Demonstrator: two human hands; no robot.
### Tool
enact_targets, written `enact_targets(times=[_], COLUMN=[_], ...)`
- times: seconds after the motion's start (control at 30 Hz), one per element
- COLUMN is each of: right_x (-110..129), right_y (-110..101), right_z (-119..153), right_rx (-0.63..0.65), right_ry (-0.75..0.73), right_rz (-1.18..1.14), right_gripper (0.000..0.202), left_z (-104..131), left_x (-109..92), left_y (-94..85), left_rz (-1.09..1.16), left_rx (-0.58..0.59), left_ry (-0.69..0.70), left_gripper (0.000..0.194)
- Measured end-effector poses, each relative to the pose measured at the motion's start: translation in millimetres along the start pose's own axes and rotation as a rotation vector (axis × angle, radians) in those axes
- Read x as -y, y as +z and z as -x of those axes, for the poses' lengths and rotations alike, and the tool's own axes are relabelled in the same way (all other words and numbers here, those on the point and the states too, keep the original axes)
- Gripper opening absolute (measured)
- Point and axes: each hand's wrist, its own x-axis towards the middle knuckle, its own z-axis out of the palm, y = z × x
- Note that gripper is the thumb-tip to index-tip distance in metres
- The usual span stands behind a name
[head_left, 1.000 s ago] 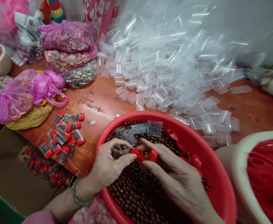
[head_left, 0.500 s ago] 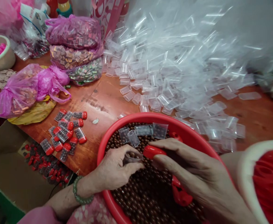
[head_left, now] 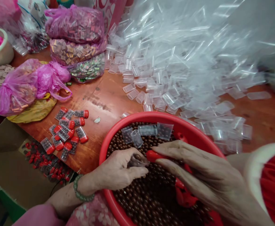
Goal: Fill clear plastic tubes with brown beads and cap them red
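Note:
Over a red basin [head_left: 103, 150] of small round brown balls [head_left: 149, 201], my left hand [head_left: 118, 169] pinches a clear plastic sleeve [head_left: 137, 160] with its mouth turned right; brown balls show inside it. My right hand [head_left: 198, 172] grips a red plastic cap [head_left: 154, 156] between thumb and fingers, just right of the sleeve's mouth; a narrow gap seems to part them. Several empty clear sleeves [head_left: 147, 130] lie on the balls at the basin's far side. Another red piece [head_left: 184, 193] rests among the balls under my right hand, partly hidden by it.
A heap of clear sleeves [head_left: 170, 62] covers the table's back right. Filled, red-capped packs [head_left: 63, 133] lie left of the basin, with more in a cardboard box [head_left: 5, 175] below. Pink bags [head_left: 76, 25] stand behind. A white tub [head_left: 255, 169] of red caps is at right.
The view has shifted slightly. My right hand still holds the red cap near the sleeve, now tilted a little differently. My left hand keeps its hold on the sleeve.

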Motion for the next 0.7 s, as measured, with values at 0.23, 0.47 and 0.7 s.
enact_targets(times=[0.23,0.47,0.7], right_x=[9.5,15.2,8.5], right_y=[1.7,17.9,-2.5], right_z=[7.6,0.1,15.0], right_rx=[-0.113,-0.083,-0.061], right_ry=[0.154,0.023,0.072], right_rz=[-0.003,0.01,0.222], right_gripper=[0.019,0.024,0.023], left_z=[-1.2,-0.9,-1.2], left_x=[3.7,4.4,1.7], left_y=[1.2,-0.3,1.9], left_rz=[0.011,-0.048,-0.002], left_rx=[-0.041,-0.026,-0.089], left_ry=[0.018,0.063,0.048], left_gripper=[0.01,0.011,0.005])
